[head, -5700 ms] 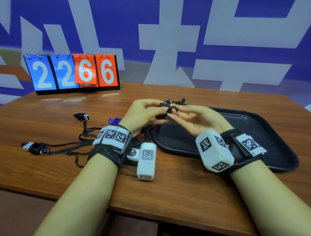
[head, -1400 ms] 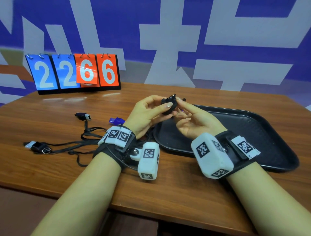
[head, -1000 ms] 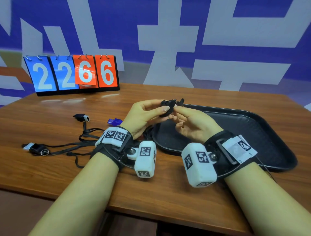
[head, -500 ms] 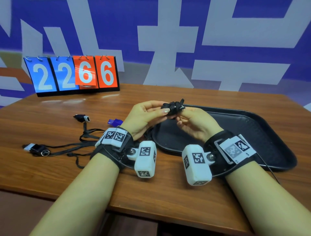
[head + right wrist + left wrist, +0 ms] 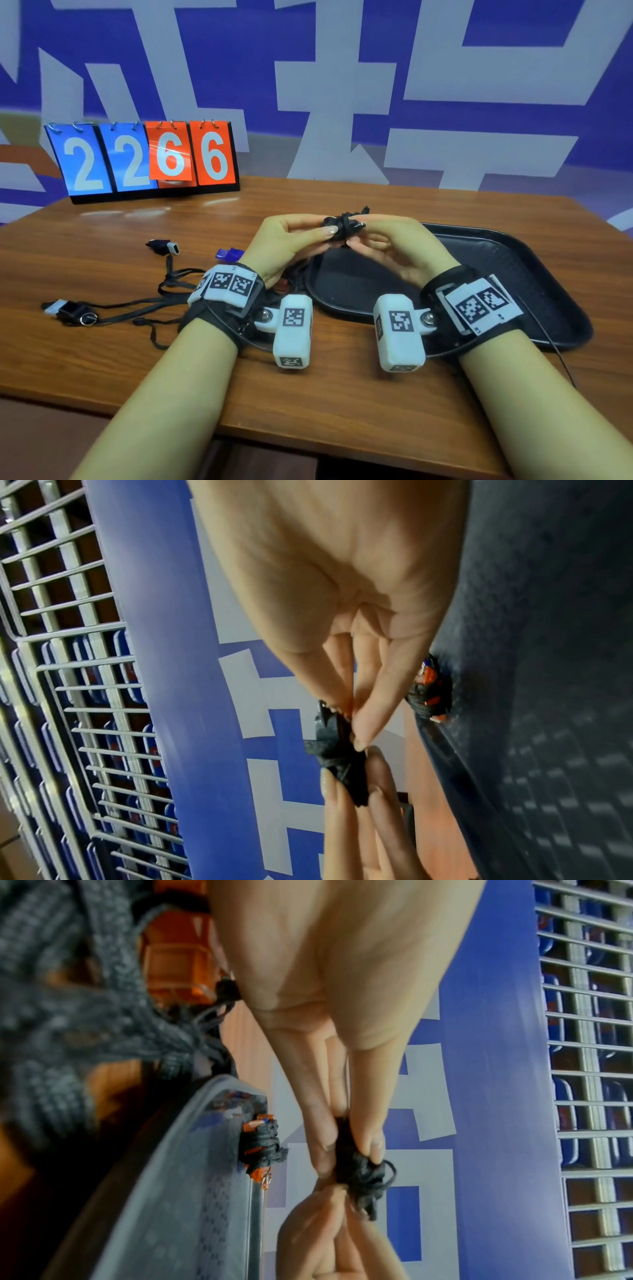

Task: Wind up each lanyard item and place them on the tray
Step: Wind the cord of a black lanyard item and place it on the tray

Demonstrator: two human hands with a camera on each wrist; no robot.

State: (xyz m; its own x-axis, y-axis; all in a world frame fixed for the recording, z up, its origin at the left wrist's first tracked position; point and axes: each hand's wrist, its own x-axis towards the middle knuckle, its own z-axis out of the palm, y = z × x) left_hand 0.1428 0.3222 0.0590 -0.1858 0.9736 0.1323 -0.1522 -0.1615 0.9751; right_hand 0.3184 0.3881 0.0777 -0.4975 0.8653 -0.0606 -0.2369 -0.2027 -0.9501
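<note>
**Nearly wound: black lanyard bundle held above the tray's near-left end**

Together, the left hand (image 5: 286, 245) and the right hand (image 5: 397, 246) held a small black wound lanyard bundle (image 5: 343, 224) in the air between them. The left thumb and fingertips (image 5: 323, 1146) pinched one side of the bundle; the right fingertips (image 5: 368, 723) pinched the other, with a short cord end sticking up from the top. The bundle hung above the left end of the black tray (image 5: 513, 260), which lay on the wooden table (image 5: 342, 394).

On the tray's far left rim lay an orange item already wrapped in black cord (image 5: 262, 1146), seen only from the wrist cameras.

Left of the tray, loose black lanyards (image 5: 144, 301) were spread tangled on the table, with a black-and-white item (image 5: 163, 246), another black-and-white item with a ring (image 5: 70, 310), and a small blue item (image 5: 228, 254) at their ends. A flip scoreboard (image 5: 144, 159) reading 2266 stood at the table's far left.
</note>
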